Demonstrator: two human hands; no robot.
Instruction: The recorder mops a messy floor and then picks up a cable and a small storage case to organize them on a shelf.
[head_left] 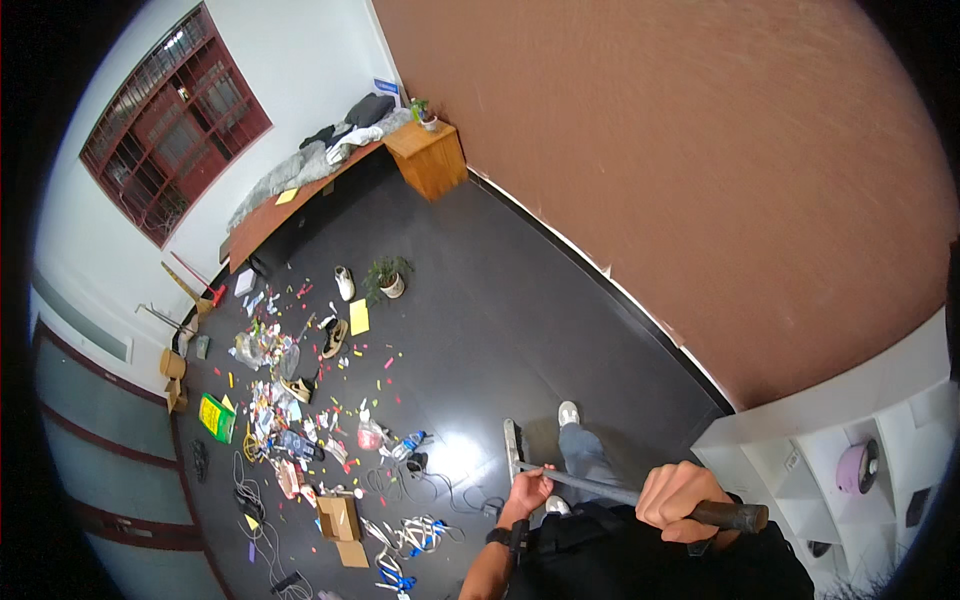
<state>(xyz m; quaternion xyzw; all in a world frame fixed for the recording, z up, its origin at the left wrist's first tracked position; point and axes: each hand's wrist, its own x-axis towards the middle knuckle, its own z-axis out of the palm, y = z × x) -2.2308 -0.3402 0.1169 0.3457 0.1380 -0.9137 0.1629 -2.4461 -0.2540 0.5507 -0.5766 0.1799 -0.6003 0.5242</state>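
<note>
Two hands (527, 490) (678, 498) along broom (600, 488), head floorward-left.

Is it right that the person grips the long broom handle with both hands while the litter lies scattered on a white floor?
Not quite. The head view shows the left hand and right hand both gripping the broom handle, and the litter is scattered, but the floor is dark, nearly black, not white.

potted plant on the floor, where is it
In the head view, the potted plant stands left of centre on the dark floor, beside a white shoe.
</note>
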